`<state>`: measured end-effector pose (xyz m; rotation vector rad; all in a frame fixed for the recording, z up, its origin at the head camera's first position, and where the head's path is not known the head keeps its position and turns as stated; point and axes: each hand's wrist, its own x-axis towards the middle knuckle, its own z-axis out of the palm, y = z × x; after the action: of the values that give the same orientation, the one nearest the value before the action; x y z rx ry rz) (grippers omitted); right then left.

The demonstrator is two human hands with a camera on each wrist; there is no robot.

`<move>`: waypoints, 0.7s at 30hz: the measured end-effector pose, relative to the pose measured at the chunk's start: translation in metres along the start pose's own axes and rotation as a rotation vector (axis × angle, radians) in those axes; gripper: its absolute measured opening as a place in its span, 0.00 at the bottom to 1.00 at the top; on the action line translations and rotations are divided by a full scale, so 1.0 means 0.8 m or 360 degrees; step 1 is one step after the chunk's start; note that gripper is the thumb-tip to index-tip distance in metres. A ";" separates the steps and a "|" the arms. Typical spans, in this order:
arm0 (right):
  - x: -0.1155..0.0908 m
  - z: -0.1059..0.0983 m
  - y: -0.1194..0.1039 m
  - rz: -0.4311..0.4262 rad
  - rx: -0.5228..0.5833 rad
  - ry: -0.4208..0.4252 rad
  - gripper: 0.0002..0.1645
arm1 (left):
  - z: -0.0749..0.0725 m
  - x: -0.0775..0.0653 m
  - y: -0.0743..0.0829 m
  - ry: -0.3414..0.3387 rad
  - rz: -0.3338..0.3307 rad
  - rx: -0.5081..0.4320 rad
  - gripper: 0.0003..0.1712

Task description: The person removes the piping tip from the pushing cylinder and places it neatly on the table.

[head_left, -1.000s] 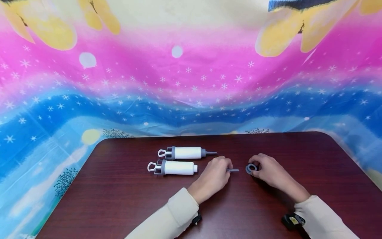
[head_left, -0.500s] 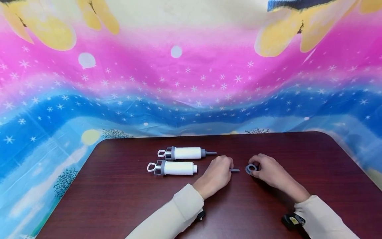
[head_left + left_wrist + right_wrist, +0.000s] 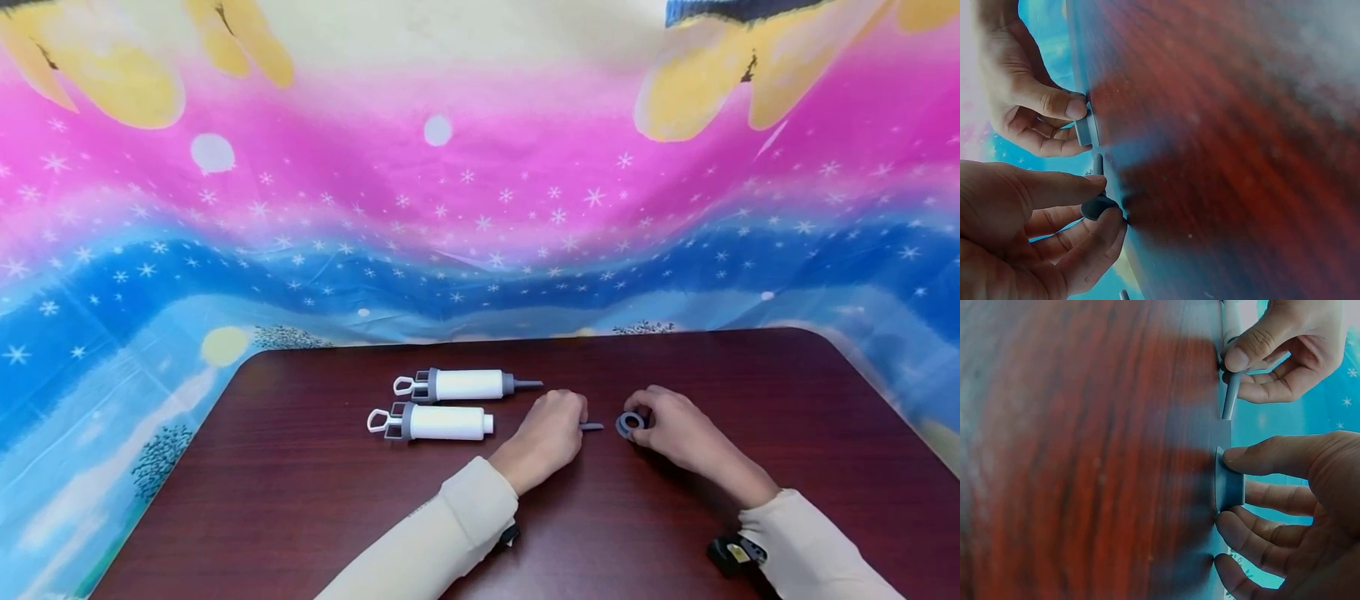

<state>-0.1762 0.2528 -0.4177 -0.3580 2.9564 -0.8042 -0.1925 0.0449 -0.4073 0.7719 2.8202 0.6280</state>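
Observation:
My left hand (image 3: 542, 437) pinches a grey tapered nozzle (image 3: 592, 427) between thumb and fingers, low over the table. Its thin tip points right, and its wider base (image 3: 1099, 207) shows between the fingertips in the left wrist view. Across a small gap, my right hand (image 3: 675, 427) grips a grey flanged ring (image 3: 621, 427) by thumb and fingers. In the right wrist view this ring (image 3: 1231, 486) has a flared edge close against the tabletop. Left of the hands lies a white syringe-like pump (image 3: 448, 422) with a bare white stub at its right end.
Behind it lies a similar white pump (image 3: 469, 384) with a grey nozzle fitted. Both have white loop handles at the left. The dark red wooden table (image 3: 300, 500) has rounded far corners, and a colourful printed cloth (image 3: 480, 208) hangs beyond its far edge.
My left hand has shifted slightly right with the nozzle, bringing its tip nearer the ring. The right hand and the ring have stayed put. The head view has shifted slightly.

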 end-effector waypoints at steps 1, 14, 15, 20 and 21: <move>0.000 0.000 0.000 0.0002 0.0001 -0.0003 0.15 | 0.000 0.000 0.000 0.0000 0.0001 0.0005 0.05; 0.000 -0.001 0.000 0.0015 -0.0003 -0.0016 0.16 | 0.001 0.002 0.000 -0.0007 0.0026 0.0046 0.05; 0.001 -0.001 0.001 0.0015 -0.0002 -0.0014 0.16 | 0.001 0.002 0.000 -0.0006 0.0027 0.0050 0.05; 0.001 0.000 0.001 0.0017 -0.0001 -0.0015 0.15 | 0.001 0.001 -0.001 -0.0004 0.0027 0.0070 0.06; 0.001 0.000 0.001 0.0017 -0.0001 -0.0016 0.15 | 0.001 0.001 -0.001 -0.0004 0.0028 0.0069 0.06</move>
<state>-0.1771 0.2535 -0.4183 -0.3451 2.9467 -0.7983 -0.1936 0.0451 -0.4082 0.8048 2.8366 0.5699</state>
